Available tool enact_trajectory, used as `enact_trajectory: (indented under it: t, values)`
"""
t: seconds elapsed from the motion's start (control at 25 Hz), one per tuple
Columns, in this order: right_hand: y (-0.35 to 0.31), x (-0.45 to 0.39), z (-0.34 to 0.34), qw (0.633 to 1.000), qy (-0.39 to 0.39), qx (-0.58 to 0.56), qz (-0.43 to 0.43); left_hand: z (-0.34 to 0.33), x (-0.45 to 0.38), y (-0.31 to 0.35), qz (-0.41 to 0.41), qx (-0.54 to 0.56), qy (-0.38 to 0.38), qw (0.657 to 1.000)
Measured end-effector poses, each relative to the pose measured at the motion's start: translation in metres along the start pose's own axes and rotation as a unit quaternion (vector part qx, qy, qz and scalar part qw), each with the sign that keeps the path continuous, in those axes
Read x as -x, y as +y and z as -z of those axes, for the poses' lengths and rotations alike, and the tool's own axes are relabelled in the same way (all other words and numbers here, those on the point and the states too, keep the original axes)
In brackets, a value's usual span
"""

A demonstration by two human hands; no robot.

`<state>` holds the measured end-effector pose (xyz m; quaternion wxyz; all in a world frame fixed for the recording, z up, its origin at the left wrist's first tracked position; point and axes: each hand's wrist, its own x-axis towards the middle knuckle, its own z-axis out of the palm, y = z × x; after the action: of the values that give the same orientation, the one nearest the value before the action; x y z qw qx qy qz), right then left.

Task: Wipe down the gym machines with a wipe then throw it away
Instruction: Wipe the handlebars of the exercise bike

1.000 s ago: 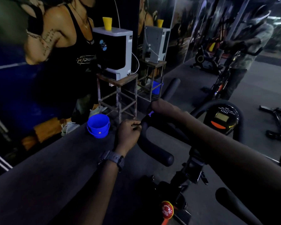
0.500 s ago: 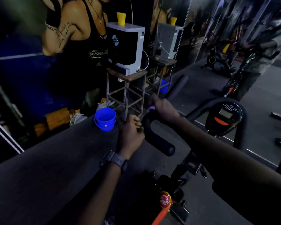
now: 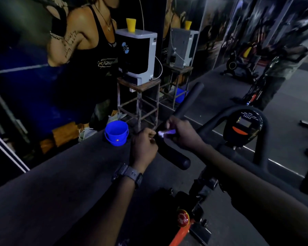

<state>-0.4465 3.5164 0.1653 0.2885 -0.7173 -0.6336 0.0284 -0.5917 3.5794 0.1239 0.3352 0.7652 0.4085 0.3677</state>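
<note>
Two hands at the exercise bike's left handlebar (image 3: 171, 153): right hand (image 3: 182, 133) clamped on the pale wipe (image 3: 164, 133) against the grip, left hand (image 3: 144, 148) curled beside it, contents unclear. Step judged: wiping. Next: remaining bars, console (image 3: 242, 127), then disposal, perhaps the blue bucket (image 3: 116, 133).

There is one camera, worn on the person's head. It looks forward and down, close over both arms and the bike handlebar (image 3: 174, 155) in the middle. Far away it sees the mirror wall (image 3: 220, 32) and the dark floor (image 3: 43, 201) on the left.
</note>
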Motion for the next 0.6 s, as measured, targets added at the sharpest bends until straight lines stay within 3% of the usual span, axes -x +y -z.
enact_trajectory:
  t: [0.12,0.24,0.4,0.6]
  values:
    - [0.012,-0.001,-0.004,0.995,0.027,0.015,-0.093,-0.003,-0.001,0.0,0.007,-0.011,-0.02,1.0]
    - [0.007,0.011,-0.008,0.992,-0.011,-0.05,-0.112,-0.001,-0.003,-0.002,-0.001,-0.029,-0.028,0.999]
    - [0.0,-0.002,-0.009,0.982,0.072,-0.067,-0.16,0.001,-0.001,-0.002,-0.009,-0.032,-0.036,0.999]
    - [0.001,0.036,0.017,0.994,-0.071,-0.024,-0.086,0.002,-0.002,-0.001,0.001,-0.013,-0.033,0.999]
